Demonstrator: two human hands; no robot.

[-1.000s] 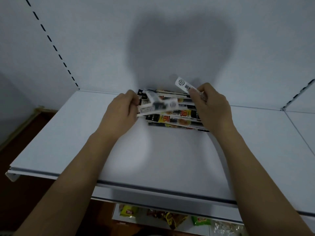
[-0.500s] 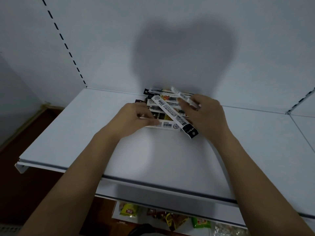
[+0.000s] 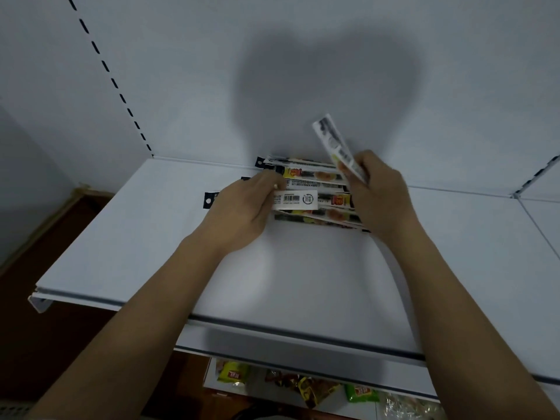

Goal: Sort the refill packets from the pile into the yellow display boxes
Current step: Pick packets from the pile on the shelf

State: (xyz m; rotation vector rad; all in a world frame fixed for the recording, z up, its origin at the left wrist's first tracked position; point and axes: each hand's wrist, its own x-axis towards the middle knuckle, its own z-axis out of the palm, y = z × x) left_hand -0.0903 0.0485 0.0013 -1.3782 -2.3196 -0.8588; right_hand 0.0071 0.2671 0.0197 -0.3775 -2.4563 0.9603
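Only an unreadable barcode on one packet (image 3: 295, 200).

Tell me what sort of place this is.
Probably a shop aisle: a white metal shelf on a slotted upright, barcoded refill packets piled on it, and bagged snacks stocked below.

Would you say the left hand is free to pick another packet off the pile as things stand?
Probably not yet: the left hand already grips a white barcode packet, though the pile lies uncovered right beside it.
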